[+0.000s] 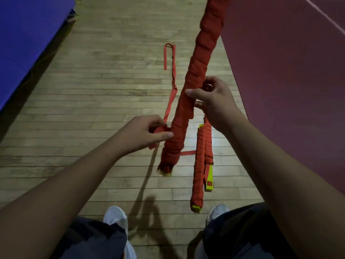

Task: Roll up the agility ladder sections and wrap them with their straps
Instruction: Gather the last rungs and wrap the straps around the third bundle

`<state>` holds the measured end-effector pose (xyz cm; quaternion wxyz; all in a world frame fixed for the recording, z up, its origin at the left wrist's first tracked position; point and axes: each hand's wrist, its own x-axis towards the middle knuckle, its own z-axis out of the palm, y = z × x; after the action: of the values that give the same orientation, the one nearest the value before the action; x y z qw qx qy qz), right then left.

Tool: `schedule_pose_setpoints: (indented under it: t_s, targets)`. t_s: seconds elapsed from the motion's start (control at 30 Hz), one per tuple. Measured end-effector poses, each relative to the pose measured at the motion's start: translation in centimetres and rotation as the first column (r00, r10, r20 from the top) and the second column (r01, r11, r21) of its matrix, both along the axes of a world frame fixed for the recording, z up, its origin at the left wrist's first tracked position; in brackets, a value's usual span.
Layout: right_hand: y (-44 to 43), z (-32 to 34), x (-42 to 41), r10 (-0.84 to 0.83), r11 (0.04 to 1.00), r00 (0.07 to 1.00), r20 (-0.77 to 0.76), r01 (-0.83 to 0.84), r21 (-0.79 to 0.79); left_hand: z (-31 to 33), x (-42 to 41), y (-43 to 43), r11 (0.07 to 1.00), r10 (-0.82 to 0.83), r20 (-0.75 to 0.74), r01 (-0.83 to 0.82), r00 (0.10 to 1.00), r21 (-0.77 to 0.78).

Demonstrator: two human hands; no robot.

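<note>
A long ladder bundle (197, 66) wound in red strap is held up at a slant, its lower end over the wooden floor. My right hand (214, 101) grips the bundle around its middle. My left hand (145, 135) pinches the loose red strap (170, 98) beside the bundle's lower part; the strap trails away across the floor. A second wrapped ladder bundle (202, 163), red with yellow-green rungs showing at its ends, lies on the floor to the right of my feet.
A blue mat (28, 40) lies at the far left and a dark red mat (289, 71) covers the right. My white shoes (115, 217) and dark shorts fill the bottom edge.
</note>
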<state>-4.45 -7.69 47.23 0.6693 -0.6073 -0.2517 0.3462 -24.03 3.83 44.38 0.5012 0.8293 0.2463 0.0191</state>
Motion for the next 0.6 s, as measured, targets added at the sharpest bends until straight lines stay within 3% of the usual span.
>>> schedule_pose_setpoints:
  t_s: [0.1,0.23,0.37,0.5,0.6]
  targets:
    - [0.3,-0.1,-0.8,-0.034,0.998,0.999,-0.005,0.034,-0.050,0.0,0.1,-0.5,0.995,0.097,0.010,-0.097,0.995,0.021]
    - [0.4,-0.2,-1.5,-0.069,0.993,0.996,0.063,0.074,-0.089,-0.3,0.5,-1.0,0.973,0.047,-0.024,-0.041,0.999,0.226]
    - [0.5,-0.7,-1.8,-0.044,0.993,0.997,0.060,0.050,-0.107,-1.0,0.7,-1.4,0.960,0.024,0.009,-0.026,1.000,0.280]
    - [0.3,-0.4,-0.9,-0.007,1.000,0.997,-0.083,0.008,0.014,-1.1,0.2,-0.4,0.999,-0.002,0.103,-0.001,0.995,0.032]
    - [0.2,-0.3,-0.4,0.049,0.991,0.978,-0.202,-0.023,0.130,-0.6,0.2,0.0,0.982,-0.083,0.171,0.110,0.982,-0.153]
